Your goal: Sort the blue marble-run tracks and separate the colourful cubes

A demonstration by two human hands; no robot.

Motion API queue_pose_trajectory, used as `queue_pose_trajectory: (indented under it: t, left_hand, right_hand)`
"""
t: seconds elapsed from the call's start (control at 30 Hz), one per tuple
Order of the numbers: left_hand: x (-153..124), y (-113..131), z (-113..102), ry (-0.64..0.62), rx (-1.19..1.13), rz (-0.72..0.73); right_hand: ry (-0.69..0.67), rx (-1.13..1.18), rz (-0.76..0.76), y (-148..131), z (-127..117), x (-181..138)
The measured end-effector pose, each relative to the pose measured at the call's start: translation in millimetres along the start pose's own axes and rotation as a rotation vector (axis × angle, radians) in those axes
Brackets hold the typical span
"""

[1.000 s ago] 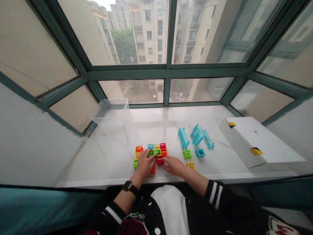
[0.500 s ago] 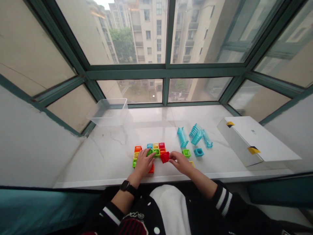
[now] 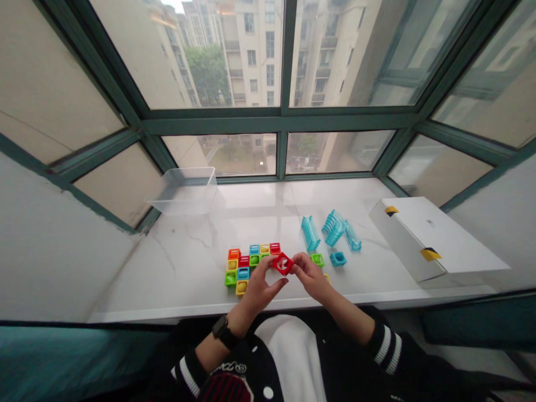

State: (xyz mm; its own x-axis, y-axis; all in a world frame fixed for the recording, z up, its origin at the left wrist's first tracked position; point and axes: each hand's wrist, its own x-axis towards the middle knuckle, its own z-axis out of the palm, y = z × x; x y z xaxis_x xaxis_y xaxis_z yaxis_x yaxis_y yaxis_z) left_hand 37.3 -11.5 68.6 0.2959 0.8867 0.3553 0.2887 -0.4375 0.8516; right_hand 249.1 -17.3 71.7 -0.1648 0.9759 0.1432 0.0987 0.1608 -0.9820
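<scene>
A red hollow cube block (image 3: 283, 263) is held up above the sill, tilted so that its round opening shows. My right hand (image 3: 310, 277) pinches its right edge between thumb and fingers. My left hand (image 3: 258, 286) curves around the left side, its fingertips at the cube's edge and its thumb spread apart below. Behind and left of that hand lie joined coloured blocks, among them an orange block (image 3: 234, 254), a green block (image 3: 230, 278) and a yellow block (image 3: 242, 287). My left hand hides part of this group.
Right of my hands lie a loose green block (image 3: 317, 260) and a blue block (image 3: 338, 258); a yellow piece is partly hidden. Several translucent blue track pieces (image 3: 310, 233) lie behind them. A clear plastic bin (image 3: 184, 192) stands back left, a white box (image 3: 439, 240) at right.
My left hand has come off the joined blocks and moved right to the red cube. The cube has been lifted and turned in my right hand, its opening now in view.
</scene>
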Motion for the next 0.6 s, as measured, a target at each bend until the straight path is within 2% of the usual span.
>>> queue_pose_trajectory:
  t: [0.1,0.3,0.4,0.6]
  left_hand:
    - [0,2,3,0.034,-0.052,0.011]
    - [1,4,1,-0.046,-0.081,0.000]
    - [1,6,3,-0.057,-0.083,-0.006]
    - [-4,5,10,-0.051,-0.191,-0.077]
  right_hand:
    - [-0.030,-0.067,-0.010,-4,0,-2]
    - [-0.026,-0.182,-0.108,-10,-5,-2]
    - [-0.072,-0.218,-0.152,-12,-7,-3]
    - [-0.074,-0.344,-0.179,-13,-14,-8]
